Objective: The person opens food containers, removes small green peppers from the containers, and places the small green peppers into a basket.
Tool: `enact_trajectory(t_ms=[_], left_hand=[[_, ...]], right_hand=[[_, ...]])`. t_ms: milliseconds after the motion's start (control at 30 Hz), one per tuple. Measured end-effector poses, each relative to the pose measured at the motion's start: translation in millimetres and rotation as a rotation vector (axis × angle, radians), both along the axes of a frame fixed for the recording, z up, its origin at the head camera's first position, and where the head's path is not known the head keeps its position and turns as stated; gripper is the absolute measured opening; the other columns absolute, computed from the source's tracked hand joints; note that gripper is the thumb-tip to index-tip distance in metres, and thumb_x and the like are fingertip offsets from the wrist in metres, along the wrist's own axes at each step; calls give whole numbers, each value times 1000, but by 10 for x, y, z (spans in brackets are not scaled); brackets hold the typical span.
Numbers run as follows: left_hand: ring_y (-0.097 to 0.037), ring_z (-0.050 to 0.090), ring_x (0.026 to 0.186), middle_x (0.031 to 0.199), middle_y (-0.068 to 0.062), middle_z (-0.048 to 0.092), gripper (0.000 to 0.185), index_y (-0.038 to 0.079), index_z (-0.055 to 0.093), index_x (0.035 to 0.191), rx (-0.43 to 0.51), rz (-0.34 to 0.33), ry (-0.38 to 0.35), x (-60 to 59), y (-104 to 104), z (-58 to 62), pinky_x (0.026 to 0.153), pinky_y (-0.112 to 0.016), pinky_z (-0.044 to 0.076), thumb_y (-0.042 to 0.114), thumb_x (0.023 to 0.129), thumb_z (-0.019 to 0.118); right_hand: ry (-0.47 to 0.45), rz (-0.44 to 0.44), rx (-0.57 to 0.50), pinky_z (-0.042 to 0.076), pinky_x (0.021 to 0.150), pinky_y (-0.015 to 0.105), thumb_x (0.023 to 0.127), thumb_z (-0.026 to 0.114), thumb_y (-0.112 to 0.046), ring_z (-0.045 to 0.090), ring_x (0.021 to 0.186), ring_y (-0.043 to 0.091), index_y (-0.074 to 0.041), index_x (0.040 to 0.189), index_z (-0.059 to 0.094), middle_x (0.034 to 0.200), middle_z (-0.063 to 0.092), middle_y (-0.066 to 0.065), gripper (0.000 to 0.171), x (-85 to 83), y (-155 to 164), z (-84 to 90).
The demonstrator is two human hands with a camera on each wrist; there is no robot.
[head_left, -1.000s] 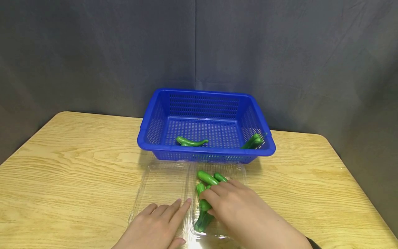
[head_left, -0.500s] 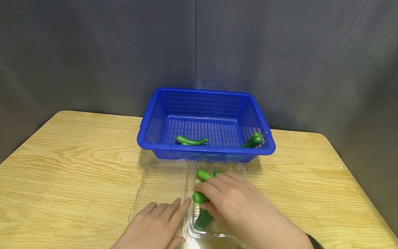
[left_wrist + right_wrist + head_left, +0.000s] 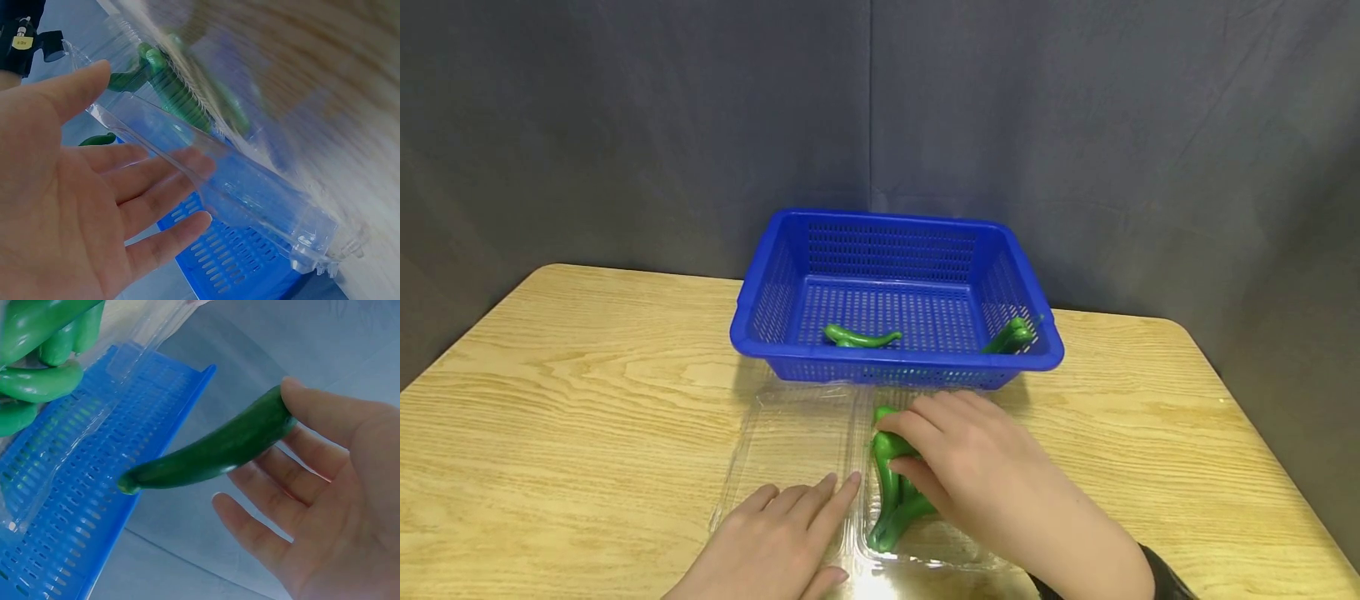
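Observation:
My left hand point(image 3: 775, 537) rests with straight fingers on the left half of an opened clear plastic clamshell box point(image 3: 790, 454); its fingers point(image 3: 159, 237) show through and beside the plastic in the left wrist view. Over the box's right half, my right hand point(image 3: 977, 471) pinches a dark green chili pepper point(image 3: 212, 450) between thumb and fingers, with the narrow end sticking out. Several other green peppers point(image 3: 886, 492) lie in that right half, some crossing each other near the front left corner. My right hand hides part of the pile.
Just behind the box stands a blue perforated basket point(image 3: 895, 360). Inside are a curved green pepper point(image 3: 861, 338) at the front left and more peppers point(image 3: 1011, 335) in the right corner. Both rest on a wooden table point(image 3: 587, 400) before a grey curtain point(image 3: 1075, 125).
My right hand has moved away from me over the box with a pepper in its grip, uncovering peppers at the front. The left hand stays in place.

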State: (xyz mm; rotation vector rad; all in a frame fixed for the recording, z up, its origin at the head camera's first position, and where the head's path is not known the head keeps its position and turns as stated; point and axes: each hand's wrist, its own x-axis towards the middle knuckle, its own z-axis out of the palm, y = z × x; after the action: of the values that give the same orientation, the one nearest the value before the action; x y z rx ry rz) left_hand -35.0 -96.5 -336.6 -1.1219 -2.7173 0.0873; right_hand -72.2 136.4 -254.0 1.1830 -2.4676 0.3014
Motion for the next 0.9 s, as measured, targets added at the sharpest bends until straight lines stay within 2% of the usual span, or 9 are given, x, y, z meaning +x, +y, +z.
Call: enact_trajectory(t_ms=[200,367,633,900], left_hand=[[-23,64,108,129,-9,63,75,6,46,146,18,-10,34,-2,-7,4,84,-40,54,52,90,62],[-23,65,107,128,-9,64,74,6,47,145,23,-14,52,-3,-14,9,83,-40,55,52,90,63],[-20,66,101,120,-6,66,63,11,60,133,116,-39,205,-6,-9,30,75,-38,56,57,90,58],[-19,66,98,119,-7,67,56,10,66,122,207,-79,283,-26,17,52,75,-36,54,49,83,64]], right_hand=[[7,-10,-21,52,84,34,82,82,-16,63,94,16,-10,111,68,101,67,-3,33,-48,33,0],[24,-8,-26,52,82,33,82,82,-17,63,91,16,-10,111,67,100,66,-3,34,-74,53,0],[46,-14,-51,52,81,33,81,82,-17,62,89,15,-10,112,68,98,66,-3,35,-119,77,11],[64,-23,-43,52,84,33,79,83,-11,61,90,17,-11,109,69,99,65,-2,33,-165,102,11]])
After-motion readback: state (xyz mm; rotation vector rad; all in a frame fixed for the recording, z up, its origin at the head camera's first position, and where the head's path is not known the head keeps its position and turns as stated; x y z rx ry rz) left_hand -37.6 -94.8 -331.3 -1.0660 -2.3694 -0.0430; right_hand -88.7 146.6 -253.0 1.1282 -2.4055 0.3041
